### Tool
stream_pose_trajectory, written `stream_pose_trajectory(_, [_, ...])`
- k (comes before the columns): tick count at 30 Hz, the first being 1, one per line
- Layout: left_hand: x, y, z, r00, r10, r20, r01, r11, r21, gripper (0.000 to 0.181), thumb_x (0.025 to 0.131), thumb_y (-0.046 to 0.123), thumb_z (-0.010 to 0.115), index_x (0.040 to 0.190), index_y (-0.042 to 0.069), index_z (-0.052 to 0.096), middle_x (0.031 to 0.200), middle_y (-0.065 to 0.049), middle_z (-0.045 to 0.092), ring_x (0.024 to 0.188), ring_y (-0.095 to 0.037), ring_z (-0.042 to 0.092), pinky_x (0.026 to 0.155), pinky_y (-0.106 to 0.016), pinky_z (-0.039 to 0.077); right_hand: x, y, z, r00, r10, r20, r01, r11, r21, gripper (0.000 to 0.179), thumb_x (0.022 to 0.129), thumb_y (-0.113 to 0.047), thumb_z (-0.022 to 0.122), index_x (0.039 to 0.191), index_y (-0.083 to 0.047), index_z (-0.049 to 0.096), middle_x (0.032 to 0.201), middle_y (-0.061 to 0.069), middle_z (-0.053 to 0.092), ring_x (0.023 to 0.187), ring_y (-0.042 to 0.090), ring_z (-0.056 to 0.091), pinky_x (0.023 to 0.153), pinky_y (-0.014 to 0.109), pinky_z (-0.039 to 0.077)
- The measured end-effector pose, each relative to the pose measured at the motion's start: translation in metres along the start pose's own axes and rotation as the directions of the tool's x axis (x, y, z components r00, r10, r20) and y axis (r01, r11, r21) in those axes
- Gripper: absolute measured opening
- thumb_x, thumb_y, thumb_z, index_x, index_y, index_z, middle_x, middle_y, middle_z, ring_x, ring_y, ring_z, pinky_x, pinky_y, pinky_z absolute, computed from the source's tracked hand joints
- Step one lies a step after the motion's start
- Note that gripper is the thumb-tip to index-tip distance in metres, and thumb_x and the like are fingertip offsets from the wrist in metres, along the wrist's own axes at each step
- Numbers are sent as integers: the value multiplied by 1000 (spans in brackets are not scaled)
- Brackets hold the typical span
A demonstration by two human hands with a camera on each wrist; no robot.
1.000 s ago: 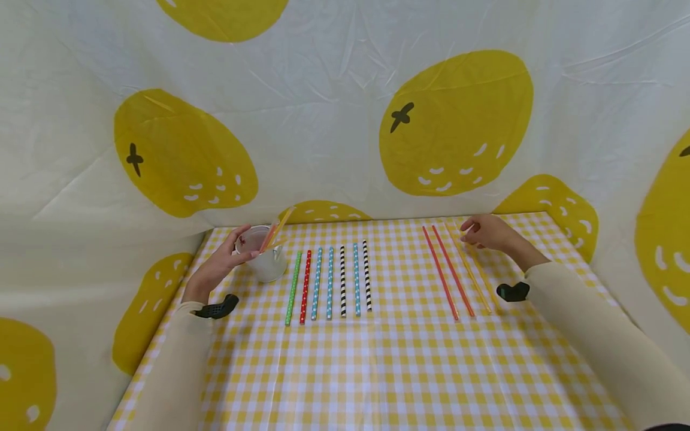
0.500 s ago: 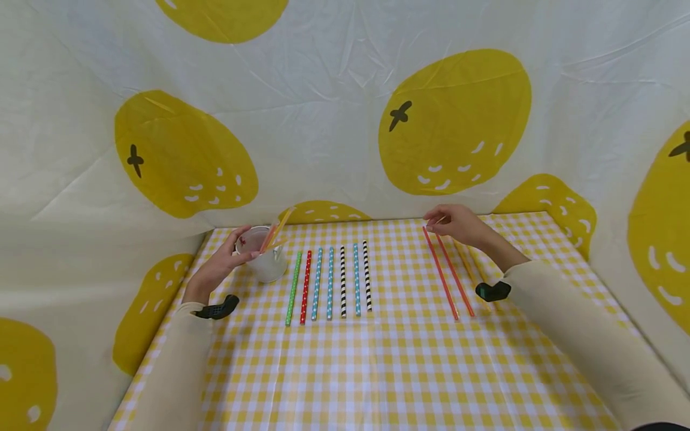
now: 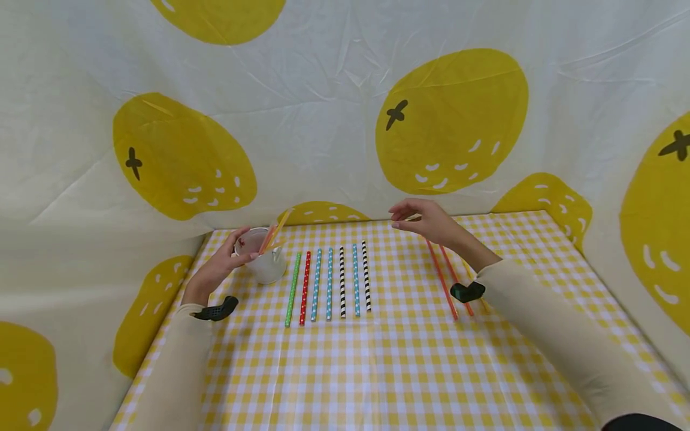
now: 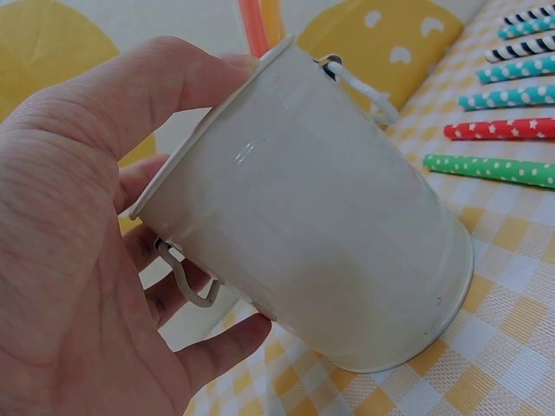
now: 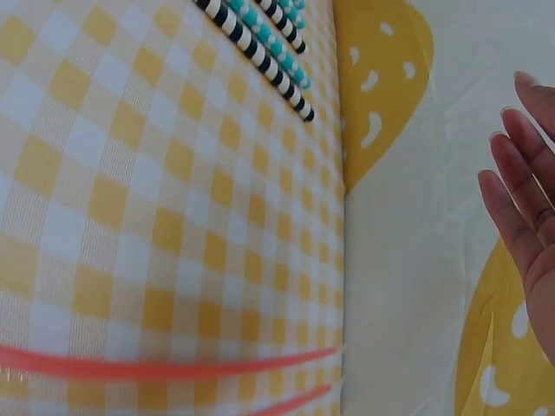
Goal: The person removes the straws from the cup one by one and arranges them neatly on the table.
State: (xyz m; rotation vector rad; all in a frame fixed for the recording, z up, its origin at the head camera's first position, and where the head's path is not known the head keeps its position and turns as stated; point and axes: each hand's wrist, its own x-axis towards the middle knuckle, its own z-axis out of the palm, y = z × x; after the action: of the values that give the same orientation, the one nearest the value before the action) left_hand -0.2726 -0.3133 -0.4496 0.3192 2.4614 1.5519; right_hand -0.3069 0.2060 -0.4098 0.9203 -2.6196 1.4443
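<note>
A small white metal bucket (image 3: pixel 269 269) stands tilted at the table's back left. My left hand (image 3: pixel 214 268) grips it by the rim, thumb on one side and fingers round the other, as the left wrist view shows up close. Inside lean a few pinkish-red and yellow straws (image 4: pixel 253 28). Over the back edge of the table hovers my right hand (image 3: pixel 423 221). Its fingers are relaxed and slightly bent, with nothing held in the right wrist view. Two red straws (image 3: pixel 443 280) lie below and right of it; yellow straws there are mostly hidden by the right wrist.
Between the hands lies a row of patterned paper straws: green dotted (image 3: pixel 293 290), red (image 3: pixel 305 288), blue dotted (image 3: pixel 329 284) and black-and-white striped (image 3: pixel 367 276). A yellow checked cloth (image 3: pixel 334 377) covers the table. Behind it hangs a white curtain (image 3: pixel 312 137) with yellow fruit prints.
My right hand has moved left from the yellow straws, past the red straws, to the gap beyond them. The left hand and bucket have stayed in place.
</note>
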Motion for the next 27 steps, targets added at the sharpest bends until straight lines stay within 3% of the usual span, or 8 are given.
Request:
stream_pose_trajectory(11, [4, -6, -2, 1000, 11, -3, -11, 1000, -7, 85, 102, 30, 64, 165, 22, 8, 169, -11, -7, 154, -41, -1, 115, -68, 17, 27, -19, 37, 996, -63, 59, 59, 996, 63, 30, 95, -15, 73, 124, -8, 68, 116, 12, 67, 108, 24, 64, 96, 44, 53])
stream_pose_trajectory(16, [3, -5, -2, 1000, 5, -2, -5, 1000, -4, 85, 102, 31, 64, 165, 22, 7, 169, -10, -8, 154, -40, -5, 115, -69, 16, 36, -36, 55, 993, -80, 91, 70, 992, 109, 29, 95, -9, 72, 123, -2, 67, 120, 19, 67, 111, 30, 63, 98, 48, 51])
stream_pose_trajectory(23, [3, -4, -2, 1000, 5, 1, -5, 1000, -9, 86, 102, 30, 64, 165, 21, 6, 169, -10, -9, 154, -41, -2, 115, -69, 16, 52, -49, 80, 984, -122, 129, 104, 985, 135, 30, 95, -16, 74, 124, -10, 69, 116, 6, 71, 108, 18, 66, 96, 37, 53])
stream_pose_trajectory(27, [2, -3, -2, 1000, 11, -2, -11, 1000, -10, 85, 102, 30, 63, 165, 23, 7, 169, -10, -8, 154, -40, -1, 115, -67, 18, 58, -58, 94, 979, -149, 139, 129, 981, 143, 31, 95, -16, 73, 125, -11, 68, 119, 11, 70, 109, 17, 66, 96, 36, 53])
